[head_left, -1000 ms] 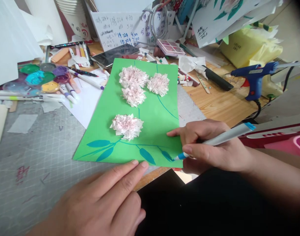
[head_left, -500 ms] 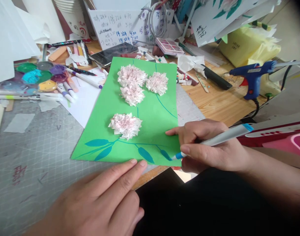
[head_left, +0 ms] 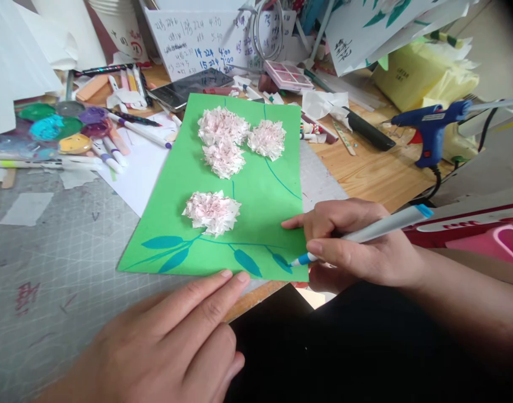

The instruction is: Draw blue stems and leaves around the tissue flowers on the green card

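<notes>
A green card (head_left: 256, 218) lies on the grey cutting mat (head_left: 63, 263), with several pink-white tissue flowers (head_left: 223, 140) stuck on it and blue stems and leaves (head_left: 172, 252) drawn along its near edge. My right hand (head_left: 357, 243) grips a blue marker (head_left: 365, 232); its tip touches the card by a small leaf at the near right corner. My left hand (head_left: 172, 341) lies on the mat with two fingers stretched out, their tips pressing the card's near edge.
A blue glue gun (head_left: 430, 126) rests on the wooden table at right. Paint pots (head_left: 59, 126), pens (head_left: 113, 151), a phone (head_left: 189, 87) and paper scraps crowd the back left. A handwritten sheet (head_left: 201, 42) and yellow tissue (head_left: 424, 75) stand behind.
The view has shifted slightly, so the card sits a little further left and up. The marker tip stays at the small leaf in the card's near right corner; both hands hold their places.
</notes>
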### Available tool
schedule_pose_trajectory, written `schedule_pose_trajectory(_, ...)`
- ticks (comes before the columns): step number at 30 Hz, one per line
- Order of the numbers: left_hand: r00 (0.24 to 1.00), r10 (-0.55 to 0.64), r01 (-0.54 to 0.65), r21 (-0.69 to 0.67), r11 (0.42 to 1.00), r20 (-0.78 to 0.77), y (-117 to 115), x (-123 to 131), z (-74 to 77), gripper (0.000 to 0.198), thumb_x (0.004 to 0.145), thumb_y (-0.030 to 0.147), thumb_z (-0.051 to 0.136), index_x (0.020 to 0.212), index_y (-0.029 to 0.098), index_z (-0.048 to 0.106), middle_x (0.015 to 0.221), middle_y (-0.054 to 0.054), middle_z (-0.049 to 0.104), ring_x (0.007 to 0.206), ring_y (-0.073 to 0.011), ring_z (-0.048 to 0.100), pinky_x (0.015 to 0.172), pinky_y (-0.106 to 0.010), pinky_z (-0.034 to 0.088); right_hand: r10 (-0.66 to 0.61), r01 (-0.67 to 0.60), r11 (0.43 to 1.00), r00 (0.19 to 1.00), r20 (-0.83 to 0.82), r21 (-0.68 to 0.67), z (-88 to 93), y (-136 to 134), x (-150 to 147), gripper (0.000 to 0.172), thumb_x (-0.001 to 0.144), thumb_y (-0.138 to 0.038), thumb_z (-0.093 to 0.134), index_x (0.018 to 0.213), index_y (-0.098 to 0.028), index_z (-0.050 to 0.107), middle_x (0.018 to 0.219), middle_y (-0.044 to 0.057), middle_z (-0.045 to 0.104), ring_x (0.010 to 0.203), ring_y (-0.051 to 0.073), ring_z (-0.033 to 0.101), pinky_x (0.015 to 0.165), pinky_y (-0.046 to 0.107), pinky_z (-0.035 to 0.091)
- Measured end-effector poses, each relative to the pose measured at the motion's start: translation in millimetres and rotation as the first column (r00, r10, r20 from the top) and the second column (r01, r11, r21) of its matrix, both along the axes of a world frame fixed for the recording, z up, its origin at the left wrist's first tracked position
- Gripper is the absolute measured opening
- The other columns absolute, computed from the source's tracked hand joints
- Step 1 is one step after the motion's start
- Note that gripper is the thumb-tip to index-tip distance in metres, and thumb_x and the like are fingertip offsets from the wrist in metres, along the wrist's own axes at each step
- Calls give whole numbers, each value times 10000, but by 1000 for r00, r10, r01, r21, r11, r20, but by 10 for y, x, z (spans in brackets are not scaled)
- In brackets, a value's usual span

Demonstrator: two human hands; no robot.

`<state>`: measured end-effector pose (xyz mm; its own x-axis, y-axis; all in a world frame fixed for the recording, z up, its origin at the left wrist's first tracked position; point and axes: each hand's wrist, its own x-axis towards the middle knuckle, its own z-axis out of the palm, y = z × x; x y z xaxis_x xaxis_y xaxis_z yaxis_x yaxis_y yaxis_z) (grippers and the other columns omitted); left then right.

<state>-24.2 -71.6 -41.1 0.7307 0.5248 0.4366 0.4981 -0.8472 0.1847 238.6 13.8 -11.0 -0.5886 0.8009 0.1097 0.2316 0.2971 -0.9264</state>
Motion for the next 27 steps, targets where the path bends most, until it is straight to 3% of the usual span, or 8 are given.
schedule_pose_trajectory(4,1000,21,-21,0,1000,8,0,25,5,174,907,117,524,767,151,622,982,-51,716,1261,-241,544,1112,-363,411,56,-56,998,998,18,-11,18,6,2,278,791,-86,556,570,-201,432,509,-85,459,496,67,479,959,375,527)
schedule_pose_trajectory(11,1000,5,-5,0,1000,9,-2,29,20,166,884,88,541,752,137,629,946,-69,723,1255,-258,548,1125,-379,402,14,-14,1000,1000,24,1,15,0,-15,269,805,-112,580,583,-208,461,494,-82,475,503,85,517,961,375,526)
schedule_pose_trajectory(20,1000,16,-16,10,1000,-7,12,18,26,160,902,104,510,831,130,650,1158,-107,685,1281,-253,523,1100,-368,397,32,-32,999,999,33,-6,33,-3,-8,267,798,-110,582,587,-208,451,524,-78,470,505,83,497,964,388,517)
schedule_pose_trajectory(27,1000,27,-27,8,1000,-2,-2,13,23,167,904,115,514,793,140,637,1167,-108,680,1274,-240,528,1098,-362,402,73,-73,997,997,30,-10,24,19,-5,288,789,-94,564,572,-209,414,511,-86,429,488,76,455,960,377,515)
